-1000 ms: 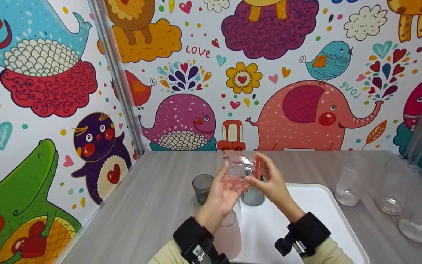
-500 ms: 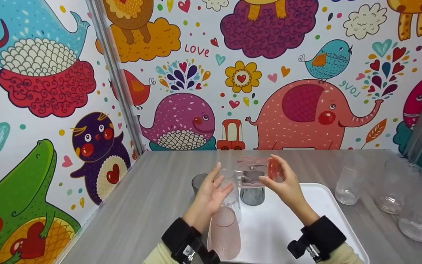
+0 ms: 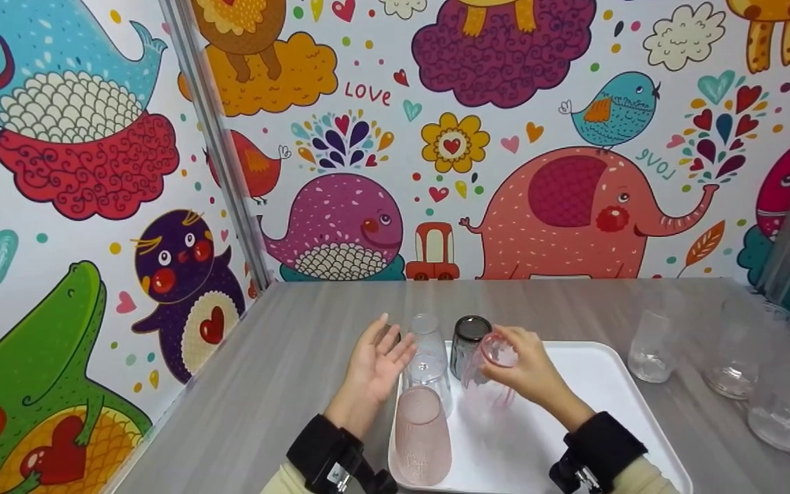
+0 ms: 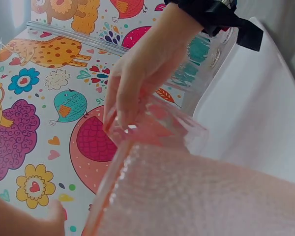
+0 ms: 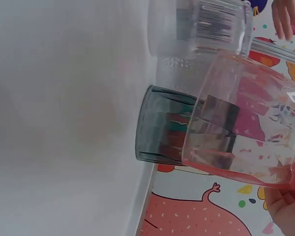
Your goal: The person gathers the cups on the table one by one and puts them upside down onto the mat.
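My right hand (image 3: 522, 363) holds a clear pink glass (image 3: 491, 394) by its base end, fingers and thumb around it, the mouth pointing down close over the white tray (image 3: 559, 439). In the right wrist view the pink glass (image 5: 250, 123) shows flat facets and overlaps a smoky grey glass (image 5: 162, 130). That grey glass (image 3: 465, 350) stands upside down on the tray, just left of the held one. My left hand (image 3: 371, 367) hangs palm up with fingers spread, holding nothing, beside the upturned clear glasses (image 3: 429, 374). A textured pink tumbler (image 3: 422, 442) stands upside down nearest me.
Several clear glass vessels, among them a tall one (image 3: 652, 346) and a wide one (image 3: 786, 408), stand on the table right of the tray. Another dark glass is mostly hidden behind my left fingers. Patterned walls (image 3: 340, 226) close off the back and left.
My right hand has turned the pink glass from lying sideways to mouth down and lowered it toward the tray. My left hand has drawn away to the left, off the glass.
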Action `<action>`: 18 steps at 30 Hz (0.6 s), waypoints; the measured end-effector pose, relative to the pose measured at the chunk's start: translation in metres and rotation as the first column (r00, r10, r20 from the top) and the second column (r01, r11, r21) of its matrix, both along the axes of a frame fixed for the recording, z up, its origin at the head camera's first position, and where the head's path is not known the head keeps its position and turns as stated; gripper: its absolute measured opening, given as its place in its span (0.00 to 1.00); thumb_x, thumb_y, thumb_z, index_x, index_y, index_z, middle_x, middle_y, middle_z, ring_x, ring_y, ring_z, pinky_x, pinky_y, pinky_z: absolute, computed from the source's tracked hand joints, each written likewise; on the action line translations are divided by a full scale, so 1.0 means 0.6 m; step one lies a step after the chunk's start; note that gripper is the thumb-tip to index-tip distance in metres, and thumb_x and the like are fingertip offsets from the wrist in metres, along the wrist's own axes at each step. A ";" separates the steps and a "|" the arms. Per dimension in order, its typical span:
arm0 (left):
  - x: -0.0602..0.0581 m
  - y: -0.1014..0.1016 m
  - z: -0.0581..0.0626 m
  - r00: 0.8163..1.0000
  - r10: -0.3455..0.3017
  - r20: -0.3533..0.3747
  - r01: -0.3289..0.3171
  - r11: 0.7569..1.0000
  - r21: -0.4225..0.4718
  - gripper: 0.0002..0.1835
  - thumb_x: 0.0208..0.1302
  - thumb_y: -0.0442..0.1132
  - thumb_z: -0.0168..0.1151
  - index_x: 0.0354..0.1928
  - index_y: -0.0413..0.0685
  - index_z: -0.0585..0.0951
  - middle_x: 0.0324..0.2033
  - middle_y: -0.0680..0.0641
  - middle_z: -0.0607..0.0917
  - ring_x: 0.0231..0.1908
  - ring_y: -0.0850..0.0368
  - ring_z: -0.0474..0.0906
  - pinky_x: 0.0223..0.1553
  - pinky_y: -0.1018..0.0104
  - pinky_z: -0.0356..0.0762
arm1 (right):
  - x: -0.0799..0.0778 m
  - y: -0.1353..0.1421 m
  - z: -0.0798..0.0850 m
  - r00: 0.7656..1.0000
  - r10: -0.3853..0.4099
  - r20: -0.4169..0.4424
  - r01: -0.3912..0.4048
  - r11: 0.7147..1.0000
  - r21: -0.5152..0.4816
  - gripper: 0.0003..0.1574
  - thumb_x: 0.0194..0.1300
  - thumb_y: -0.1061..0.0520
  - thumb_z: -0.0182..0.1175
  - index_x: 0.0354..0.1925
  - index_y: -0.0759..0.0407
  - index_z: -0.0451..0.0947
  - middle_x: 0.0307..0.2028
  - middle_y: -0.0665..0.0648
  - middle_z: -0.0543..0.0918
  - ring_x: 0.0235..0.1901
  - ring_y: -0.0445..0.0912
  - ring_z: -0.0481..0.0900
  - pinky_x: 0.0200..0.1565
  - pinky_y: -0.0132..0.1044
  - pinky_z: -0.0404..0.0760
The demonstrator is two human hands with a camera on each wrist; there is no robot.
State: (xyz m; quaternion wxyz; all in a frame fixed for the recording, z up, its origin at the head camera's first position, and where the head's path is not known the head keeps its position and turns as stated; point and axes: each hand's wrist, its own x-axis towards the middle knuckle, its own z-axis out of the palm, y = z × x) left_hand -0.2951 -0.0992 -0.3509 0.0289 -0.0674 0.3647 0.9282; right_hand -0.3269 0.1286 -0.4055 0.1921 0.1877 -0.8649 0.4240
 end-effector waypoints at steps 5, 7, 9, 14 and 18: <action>0.001 -0.006 -0.006 1.000 0.007 0.000 -0.007 1.000 -0.030 0.33 0.66 0.41 0.47 0.68 0.40 0.46 0.67 0.36 0.54 0.62 0.41 0.59 0.59 0.57 0.65 | -0.006 -0.020 -0.016 0.998 0.036 0.056 -0.043 0.993 0.114 0.40 0.41 0.54 0.71 0.53 0.70 0.72 0.49 0.64 0.74 0.50 0.58 0.67 0.50 0.54 0.71; 0.002 -0.009 -0.008 1.000 0.012 0.000 -0.012 0.999 -0.029 0.31 0.67 0.40 0.46 0.67 0.40 0.48 0.65 0.37 0.57 0.58 0.43 0.64 0.56 0.58 0.68 | -0.008 -0.026 -0.021 0.996 0.052 0.066 -0.061 0.988 0.144 0.40 0.41 0.53 0.72 0.52 0.69 0.73 0.48 0.63 0.74 0.50 0.57 0.68 0.48 0.53 0.73; 0.004 -0.012 -0.011 1.000 0.012 0.003 -0.012 0.999 -0.030 0.31 0.66 0.40 0.47 0.66 0.40 0.49 0.62 0.39 0.61 0.54 0.46 0.68 0.54 0.60 0.70 | -0.010 -0.030 -0.026 0.995 0.075 0.067 -0.085 0.984 0.159 0.39 0.41 0.54 0.72 0.51 0.70 0.73 0.47 0.63 0.74 0.49 0.56 0.68 0.47 0.51 0.74; 0.007 -0.020 -0.014 1.000 0.012 0.008 -0.012 1.000 -0.028 0.29 0.65 0.40 0.49 0.64 0.40 0.51 0.49 0.45 0.72 0.46 0.50 0.72 0.48 0.62 0.73 | -0.011 -0.035 -0.032 0.991 0.115 0.066 -0.125 0.977 0.174 0.37 0.41 0.55 0.72 0.50 0.70 0.73 0.46 0.63 0.75 0.48 0.56 0.69 0.47 0.52 0.75; 0.007 -0.024 -0.012 1.000 0.019 0.010 -0.019 1.000 -0.025 0.28 0.65 0.40 0.49 0.63 0.40 0.53 0.44 0.47 0.74 0.45 0.50 0.73 0.48 0.62 0.73 | -0.012 -0.036 -0.031 0.991 0.122 0.062 -0.131 0.974 0.184 0.38 0.42 0.54 0.71 0.50 0.71 0.73 0.47 0.64 0.75 0.48 0.57 0.70 0.47 0.53 0.74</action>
